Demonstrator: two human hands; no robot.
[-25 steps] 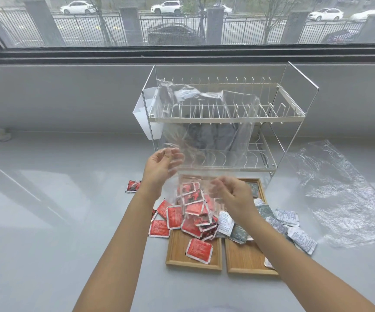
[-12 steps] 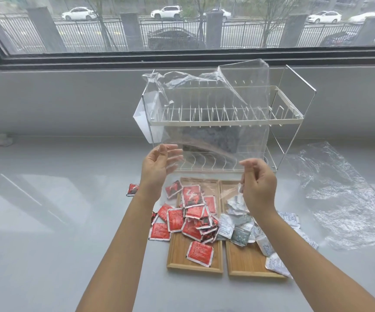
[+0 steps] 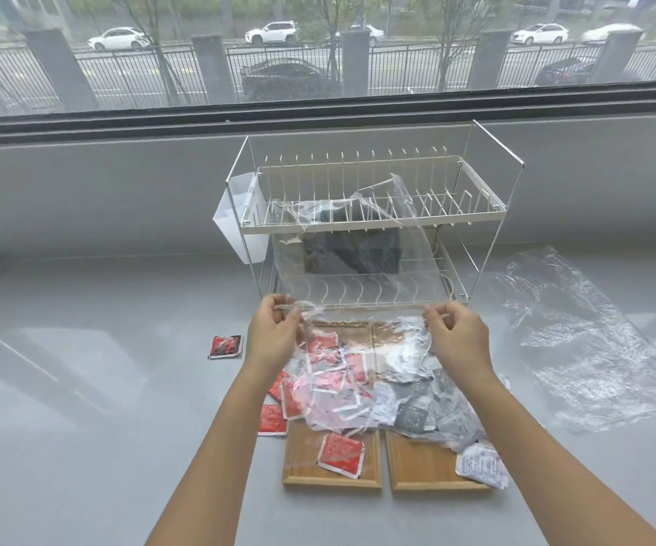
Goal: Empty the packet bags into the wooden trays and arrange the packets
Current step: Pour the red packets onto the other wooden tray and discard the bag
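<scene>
Head view: crinkled transparent bag [image 3: 357, 269]

Counter [image 3: 82, 388] lay open across left of frame, only a stray red packet [image 3: 225, 346] there. Dish rack [image 3: 365, 226] blocked upper centre behind trays [image 3: 332, 480]. Clear bag [image 3: 357, 277], held up by both hands, screened the packet heap [image 3: 377, 396]. Crumpled plastic sheet [image 3: 586, 340] covered right side

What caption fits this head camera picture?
Both hands, left hand and right hand, hold a clear plastic bag above red packets on wooden trays.
</scene>
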